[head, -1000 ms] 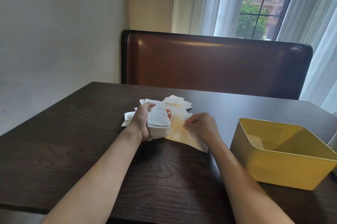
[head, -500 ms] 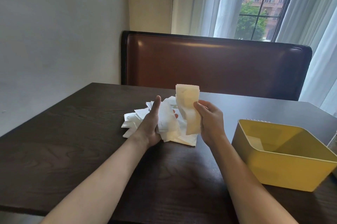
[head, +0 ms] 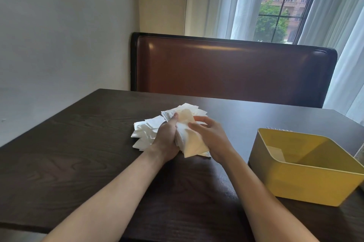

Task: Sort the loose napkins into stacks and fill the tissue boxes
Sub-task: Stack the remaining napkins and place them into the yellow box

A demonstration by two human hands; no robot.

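A heap of loose white napkins (head: 146, 130) lies on the dark wooden table (head: 78, 155), just beyond my hands. My left hand (head: 166, 139) grips a stack of napkins (head: 192, 143) held a little above the table. A cream napkin lies on top of that stack. My right hand (head: 209, 135) presses on the stack from the right, fingers laid over the top napkin. A yellow open box (head: 307, 186) stands to the right; one pale napkin lies on its floor.
A brown leather bench back (head: 232, 70) runs behind the table's far edge. White curtains (head: 232, 1) and a window are beyond it. A plain wall is at the left. Bare tabletop stretches left of the napkins and near the front edge.
My right hand lifted a cream napkin upright from the table, then laid it down onto the stack in my left hand. Both hands have come together over the stack.
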